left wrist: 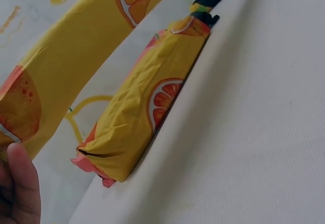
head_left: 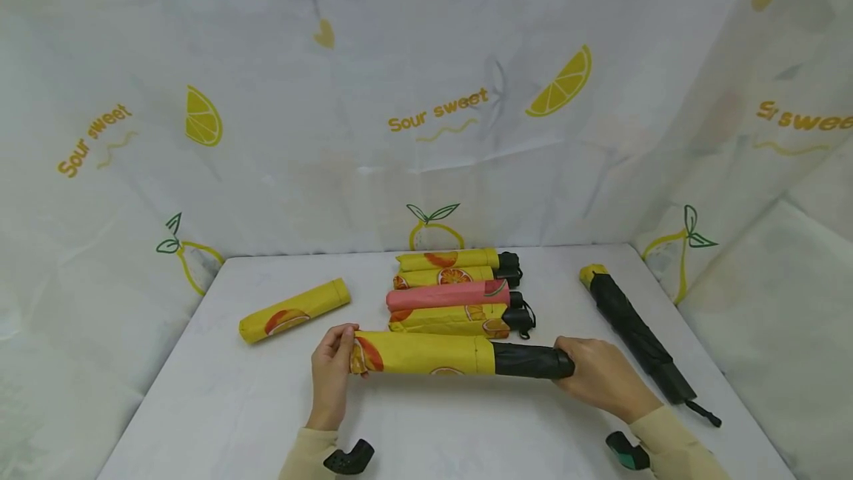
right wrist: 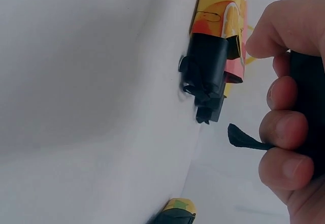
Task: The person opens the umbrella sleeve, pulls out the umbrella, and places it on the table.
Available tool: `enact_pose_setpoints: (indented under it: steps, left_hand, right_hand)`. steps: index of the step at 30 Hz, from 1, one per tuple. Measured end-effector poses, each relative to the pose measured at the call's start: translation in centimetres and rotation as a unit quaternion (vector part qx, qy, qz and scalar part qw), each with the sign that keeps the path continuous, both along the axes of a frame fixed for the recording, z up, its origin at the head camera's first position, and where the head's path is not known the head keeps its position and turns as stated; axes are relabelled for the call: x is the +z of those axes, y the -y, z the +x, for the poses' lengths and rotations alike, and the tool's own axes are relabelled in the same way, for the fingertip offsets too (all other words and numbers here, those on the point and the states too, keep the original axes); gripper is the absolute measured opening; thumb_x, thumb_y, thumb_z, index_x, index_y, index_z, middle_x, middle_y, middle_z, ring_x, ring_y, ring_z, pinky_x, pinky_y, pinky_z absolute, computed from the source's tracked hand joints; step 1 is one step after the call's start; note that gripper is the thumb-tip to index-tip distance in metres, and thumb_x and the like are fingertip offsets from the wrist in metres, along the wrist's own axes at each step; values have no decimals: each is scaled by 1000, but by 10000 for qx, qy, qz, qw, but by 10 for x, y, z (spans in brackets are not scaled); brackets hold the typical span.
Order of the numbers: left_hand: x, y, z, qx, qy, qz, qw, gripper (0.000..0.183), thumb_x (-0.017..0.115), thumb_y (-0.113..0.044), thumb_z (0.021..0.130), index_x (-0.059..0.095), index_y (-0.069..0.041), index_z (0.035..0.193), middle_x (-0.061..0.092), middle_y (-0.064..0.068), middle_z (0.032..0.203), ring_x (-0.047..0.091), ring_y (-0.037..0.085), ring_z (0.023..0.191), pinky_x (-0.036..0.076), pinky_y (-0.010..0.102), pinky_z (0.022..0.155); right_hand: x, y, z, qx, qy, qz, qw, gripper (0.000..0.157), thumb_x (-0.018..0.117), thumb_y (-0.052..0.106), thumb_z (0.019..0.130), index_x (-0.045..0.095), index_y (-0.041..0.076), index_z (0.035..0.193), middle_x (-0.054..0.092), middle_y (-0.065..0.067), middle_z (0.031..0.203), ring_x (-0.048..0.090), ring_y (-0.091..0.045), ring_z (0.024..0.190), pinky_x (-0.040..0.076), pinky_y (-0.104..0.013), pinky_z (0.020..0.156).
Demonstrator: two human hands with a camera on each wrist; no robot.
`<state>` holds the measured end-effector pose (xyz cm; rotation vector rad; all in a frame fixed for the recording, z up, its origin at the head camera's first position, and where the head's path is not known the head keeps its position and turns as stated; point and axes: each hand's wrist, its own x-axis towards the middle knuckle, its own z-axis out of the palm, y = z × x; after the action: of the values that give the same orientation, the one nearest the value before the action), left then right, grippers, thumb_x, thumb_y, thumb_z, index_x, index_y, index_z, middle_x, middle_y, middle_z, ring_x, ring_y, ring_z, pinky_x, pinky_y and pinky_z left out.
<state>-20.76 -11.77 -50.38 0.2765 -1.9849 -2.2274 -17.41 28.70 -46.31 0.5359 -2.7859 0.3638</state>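
Observation:
In the head view, a black folding umbrella (head_left: 529, 360) lies level across the front of the table, partly inside a yellow sleeve (head_left: 423, 354) printed with orange slices. My left hand (head_left: 331, 372) pinches the sleeve's far-left end between thumb and fingers. At the opposite end, my right hand (head_left: 603, 378) grips the black handle end. The right wrist view has those fingers (right wrist: 284, 128) curled round the dark handle, a short black strap (right wrist: 246, 138) sticking out beside them. The left wrist view shows the sleeve (left wrist: 76, 46) held above the table surface.
Right behind lies a row of several sleeved umbrellas, yellow ones (head_left: 440, 319) and a pink one (head_left: 446, 295), black handles to the right. A separate yellow sleeve (head_left: 293, 311) rests at the left. Along the right edge is an unsleeved black umbrella (head_left: 633, 321) with a yellow end.

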Motion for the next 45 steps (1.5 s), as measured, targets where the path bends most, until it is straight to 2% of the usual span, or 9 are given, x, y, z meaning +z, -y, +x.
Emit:
enact_pose_setpoints:
  steps: [4, 9, 15, 21, 24, 29, 34, 39, 45]
  left_hand:
    - [1, 3, 0, 65, -9, 37, 10000, 37, 57, -33, 104, 61, 0, 120, 65, -6, 101, 61, 9, 76, 56, 26, 51]
    - [1, 5, 0, 110, 31, 18, 9999, 40, 57, -32, 104, 59, 3, 123, 65, -9, 101, 61, 7, 81, 55, 25, 51]
    - [1, 8, -1, 161, -65, 70, 9998, 40, 58, -30, 104, 58, 6, 122, 66, -6, 98, 61, 8, 76, 55, 26, 50]
    - [0, 12, -1, 194, -20, 43, 9998, 39, 59, -31, 104, 60, 3, 122, 65, -7, 100, 61, 7, 79, 54, 25, 51]
    - [0, 14, 1, 43, 21, 248, 9997, 37, 58, -32, 104, 57, -2, 125, 64, -7, 99, 60, 8, 74, 53, 24, 50]
    - [-1, 13, 2, -479, 141, 625, 9968, 37, 57, -35, 104, 46, -16, 134, 64, -5, 94, 58, 10, 62, 52, 24, 50]
    - [-2, 14, 1, -715, 209, 760, 9943, 35, 62, -31, 102, 53, -9, 127, 63, -3, 80, 57, 11, 58, 53, 24, 50]
    - [-1, 15, -1, -513, 108, 867, 9949, 29, 65, -23, 100, 59, -3, 121, 61, -3, 79, 56, 12, 56, 54, 26, 48]
    - [2, 21, -1, -270, 129, 1027, 9943, 25, 64, -21, 101, 61, -5, 119, 61, -3, 81, 56, 11, 56, 55, 26, 50]
  right_hand:
    - [1, -1, 0, -1, -13, -21, 10000, 30, 88, 11, 64, 61, 19, 73, 60, 13, 66, 42, 1, 58, 40, -21, 54]
    - [1, -4, -1, -122, 129, 34, 9998, 29, 88, 13, 66, 61, 19, 74, 60, 13, 66, 42, 0, 59, 41, -21, 55]
    - [-1, -7, -1, -147, 133, 28, 9998, 28, 87, 11, 66, 61, 19, 74, 60, 13, 66, 42, 1, 58, 40, -21, 55]
    - [0, -8, 1, -225, 280, 57, 9993, 27, 88, 13, 68, 62, 19, 75, 60, 13, 66, 42, 0, 59, 41, -22, 56]
    - [0, -9, 2, -235, 341, 55, 9991, 27, 87, 13, 68, 62, 18, 75, 60, 13, 67, 44, 0, 60, 43, -22, 56]
    - [1, -10, 4, -274, 447, -144, 9985, 26, 87, 11, 68, 63, 18, 76, 62, 13, 68, 45, 0, 60, 44, -23, 57]
    - [3, -13, 6, -384, 470, -215, 9979, 26, 87, 10, 68, 64, 18, 77, 62, 13, 68, 45, -1, 60, 43, -23, 56]
    - [3, -17, 7, -403, 445, -147, 9981, 27, 87, 11, 68, 64, 20, 77, 61, 15, 68, 43, 0, 60, 42, -23, 57]
    - [4, -21, 9, -414, 455, -194, 9979, 26, 87, 10, 68, 64, 20, 78, 64, 14, 70, 45, 2, 61, 45, -23, 57]
